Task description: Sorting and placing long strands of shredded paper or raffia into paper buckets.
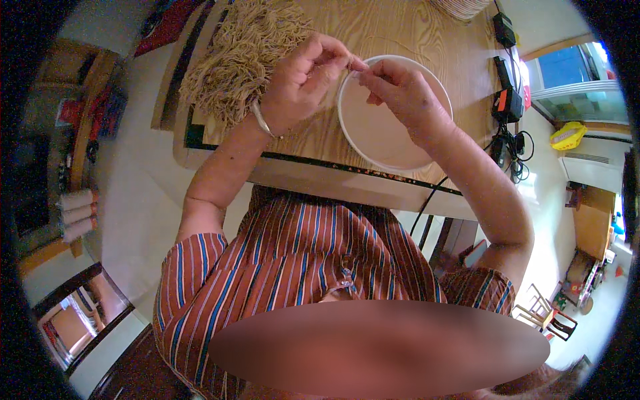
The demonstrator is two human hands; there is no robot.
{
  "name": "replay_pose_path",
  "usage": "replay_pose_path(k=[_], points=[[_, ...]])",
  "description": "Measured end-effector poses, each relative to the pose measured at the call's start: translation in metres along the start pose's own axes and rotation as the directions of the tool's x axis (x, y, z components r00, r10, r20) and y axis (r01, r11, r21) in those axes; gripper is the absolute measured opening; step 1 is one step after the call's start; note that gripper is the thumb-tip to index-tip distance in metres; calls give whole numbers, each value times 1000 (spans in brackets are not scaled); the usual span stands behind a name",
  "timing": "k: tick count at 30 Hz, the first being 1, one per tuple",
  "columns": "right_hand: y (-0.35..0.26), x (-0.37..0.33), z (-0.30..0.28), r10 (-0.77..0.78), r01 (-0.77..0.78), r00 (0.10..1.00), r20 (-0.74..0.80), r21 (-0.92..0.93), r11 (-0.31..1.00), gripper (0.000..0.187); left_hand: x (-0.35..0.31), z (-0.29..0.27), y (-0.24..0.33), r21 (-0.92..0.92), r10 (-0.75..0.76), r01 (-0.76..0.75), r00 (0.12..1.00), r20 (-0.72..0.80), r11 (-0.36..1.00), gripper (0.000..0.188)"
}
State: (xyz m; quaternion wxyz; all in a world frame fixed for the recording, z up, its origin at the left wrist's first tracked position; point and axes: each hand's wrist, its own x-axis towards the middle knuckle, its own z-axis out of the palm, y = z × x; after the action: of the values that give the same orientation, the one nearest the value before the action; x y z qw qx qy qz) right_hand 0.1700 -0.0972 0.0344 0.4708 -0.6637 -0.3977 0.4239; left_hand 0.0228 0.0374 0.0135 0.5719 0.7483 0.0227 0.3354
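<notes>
My left hand (303, 83), with a pale bangle at its wrist, is raised over the table beside a heap of tan yarn strands (243, 57). Its thumb and fingers are pinched together. From the right, my right hand (410, 97) meets it with fingertips also closed in a pinch. What lies between the fingertips is too small to make out. Beneath the right hand is a round, shallow piece with a white rim and a beige inside (390, 143), partly covered by the hand and forearm.
The wood-grain table (300, 143) has a dark front edge close to my body. At its far edge sits a coiled, cord-like round item (463, 7). Black power adapters (508, 105) and tangled cables (513, 150) run along the right edge. A yellow object (568, 135) is farther right.
</notes>
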Motion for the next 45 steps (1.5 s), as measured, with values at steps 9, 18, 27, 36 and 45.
replay_pose_path(k=[9, 18, 27, 36, 45], points=[[-10, -8, 0, 105, -108, 986, 132, 12, 994, 19, -8, 4, 7, 238, 47, -48, 999, 10, 970, 7], [-11, -14, 3, 57, -42, 994, 91, -158, 987, 19, -10, 9, 27, 419, -5, 15, 1000, -26, 908, 8], [-11, -23, 18, -176, 169, 980, -88, -83, 982, 18, 0, -1, 27, 285, -212, 177, 972, 98, 942, 11], [19, -2, 21, -396, 388, 909, -128, -85, 918, 16, 5, 7, 37, 266, -293, 256, 950, 111, 929, 15], [-16, -22, 14, 68, -56, 996, -66, 160, 985, 13, -6, 9, 25, 242, -135, 141, 990, -43, 960, 11]])
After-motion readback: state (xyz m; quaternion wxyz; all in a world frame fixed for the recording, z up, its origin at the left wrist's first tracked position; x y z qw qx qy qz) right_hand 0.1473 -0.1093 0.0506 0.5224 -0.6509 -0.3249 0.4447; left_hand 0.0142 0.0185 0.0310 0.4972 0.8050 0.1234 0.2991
